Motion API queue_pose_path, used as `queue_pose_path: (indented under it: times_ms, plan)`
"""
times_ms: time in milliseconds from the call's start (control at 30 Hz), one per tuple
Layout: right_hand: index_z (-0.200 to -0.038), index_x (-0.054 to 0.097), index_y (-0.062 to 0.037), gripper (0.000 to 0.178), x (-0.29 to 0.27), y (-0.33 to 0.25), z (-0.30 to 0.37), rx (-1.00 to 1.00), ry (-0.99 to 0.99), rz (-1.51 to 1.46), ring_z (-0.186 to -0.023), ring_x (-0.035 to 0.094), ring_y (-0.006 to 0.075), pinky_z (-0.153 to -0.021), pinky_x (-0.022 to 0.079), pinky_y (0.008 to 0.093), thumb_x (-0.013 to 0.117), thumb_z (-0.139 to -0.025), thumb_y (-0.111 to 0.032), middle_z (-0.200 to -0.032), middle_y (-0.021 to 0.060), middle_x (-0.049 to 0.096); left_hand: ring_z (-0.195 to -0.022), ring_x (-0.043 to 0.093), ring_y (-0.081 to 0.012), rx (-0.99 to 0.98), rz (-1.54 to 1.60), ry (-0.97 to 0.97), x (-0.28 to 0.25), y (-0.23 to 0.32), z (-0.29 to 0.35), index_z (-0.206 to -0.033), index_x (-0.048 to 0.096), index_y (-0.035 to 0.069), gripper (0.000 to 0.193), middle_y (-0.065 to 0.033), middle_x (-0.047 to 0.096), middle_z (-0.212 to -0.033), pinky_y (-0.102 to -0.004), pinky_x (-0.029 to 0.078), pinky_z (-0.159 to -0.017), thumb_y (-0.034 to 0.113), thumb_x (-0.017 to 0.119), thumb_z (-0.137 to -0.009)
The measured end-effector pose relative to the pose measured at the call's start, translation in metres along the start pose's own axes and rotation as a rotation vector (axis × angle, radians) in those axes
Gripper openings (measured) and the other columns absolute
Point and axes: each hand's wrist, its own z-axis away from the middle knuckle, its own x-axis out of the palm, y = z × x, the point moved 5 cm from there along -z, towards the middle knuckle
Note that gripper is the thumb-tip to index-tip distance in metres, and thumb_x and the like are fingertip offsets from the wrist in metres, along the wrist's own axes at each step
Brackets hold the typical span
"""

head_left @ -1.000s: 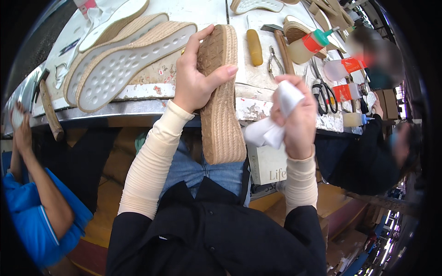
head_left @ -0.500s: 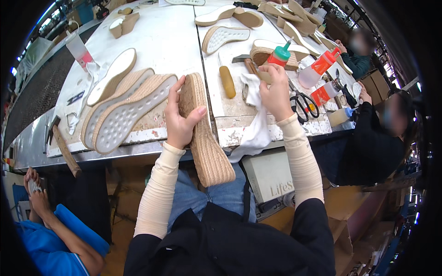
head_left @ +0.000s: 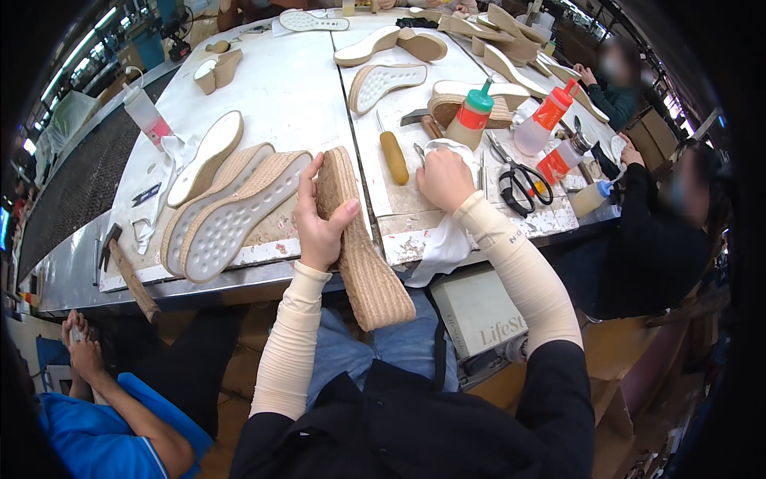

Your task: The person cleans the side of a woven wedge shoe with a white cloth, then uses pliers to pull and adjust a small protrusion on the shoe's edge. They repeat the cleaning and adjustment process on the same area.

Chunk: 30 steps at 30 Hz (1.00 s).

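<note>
My left hand (head_left: 323, 227) is wrapped round a wedge shoe sole (head_left: 369, 275) with a woven rope side, held tilted above the table's near edge. My right hand (head_left: 447, 180) is closed on a white cloth (head_left: 443, 254), which hangs over the edge below it. The fingertips are partly hidden. Just beyond that hand stands a glue bottle (head_left: 472, 116) with a green cap and red label. A yellow-handled awl (head_left: 393, 158) lies to its left, and black scissors (head_left: 524, 188) to its right. Two rope-sided wedge soles (head_left: 239, 214) with dimpled white tops rest left of my left hand.
A hammer (head_left: 132, 275) juts over the near left edge. More bottles (head_left: 542, 120) stand at the right, and several soles (head_left: 387, 84) lie farther back. One person (head_left: 120, 423) sits at the left; others (head_left: 666, 231) are at the right. A white box (head_left: 479, 311) is below the table.
My right hand has come down and left, from in front of the green-capped bottle onto the cloth. My left hand still holds the sole. The whole view has shifted slightly.
</note>
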Motion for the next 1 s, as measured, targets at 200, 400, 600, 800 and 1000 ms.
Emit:
queue_pose_path:
  times_ms: [200, 400, 600, 800, 1000]
  plan:
    - [-0.068, 0.067, 0.0041, 0.021, 0.001, 0.012, -0.011, 0.168, -0.032, -0.19, -0.072, 0.068, 0.034, -0.068, 0.054, 0.0412, 0.063, -0.076, -0.015, -0.075, 0.0228, 0.065, -0.102, 0.06, -0.0225, -0.016, -0.005, -0.009, -0.001, -0.001, 0.0, -0.141, 0.035, -0.004, 0.083, -0.0203, 0.059, -0.116, -0.0338, 0.048, -0.09, 0.03, 0.071, -0.074]
    - [-0.097, 0.064, 0.0051, 0.027, -0.028, 0.027, 0.012, 0.377, -0.022, -1.118, -0.09, 0.064, 0.0193, -0.079, 0.051, 0.0323, 0.05, -0.089, -0.016, -0.102, 0.0117, 0.068, -0.099, 0.06, -0.0217, 0.039, -0.052, -0.01, 0.0, 0.005, -0.001, -0.141, 0.035, -0.004, 0.082, -0.0192, 0.059, -0.115, -0.0334, 0.048, -0.089, 0.03, 0.071, -0.074]
    - [-0.115, 0.053, 0.0038, 0.032, -0.072, 0.005, 0.056, 0.198, 0.205, -1.725, -0.121, 0.052, 0.0282, -0.104, 0.04, 0.0412, 0.04, -0.092, -0.014, -0.129, 0.0213, 0.055, -0.096, 0.061, -0.0201, -0.005, -0.006, 0.008, 0.0, 0.005, 0.002, -0.14, 0.036, -0.003, 0.081, -0.0173, 0.06, -0.11, -0.0328, 0.049, -0.086, 0.03, 0.071, -0.075]
    - [-0.085, 0.042, -0.0073, 0.023, -0.092, -0.016, 0.085, 0.259, -0.063, -1.821, -0.075, 0.058, 0.0218, -0.068, 0.048, 0.0319, 0.038, -0.097, -0.027, -0.086, 0.013, 0.057, -0.091, 0.063, -0.0196, -0.003, -0.016, -0.003, 0.001, 0.006, 0.0, -0.141, 0.036, -0.003, 0.082, -0.0176, 0.06, -0.108, -0.0321, 0.051, -0.082, 0.032, 0.071, -0.076]
    - [-0.077, 0.055, -0.0019, 0.034, -0.053, -0.042, 0.136, 0.518, -0.836, -1.526, -0.058, 0.064, 0.0166, -0.055, 0.051, 0.026, 0.049, -0.101, -0.025, -0.074, 0.0122, 0.066, -0.093, 0.062, -0.0199, -0.027, 0.011, 0.008, 0.0, 0.005, 0.001, -0.141, 0.036, -0.003, 0.083, -0.017, 0.059, -0.108, -0.0319, 0.051, -0.082, 0.031, 0.071, -0.074]
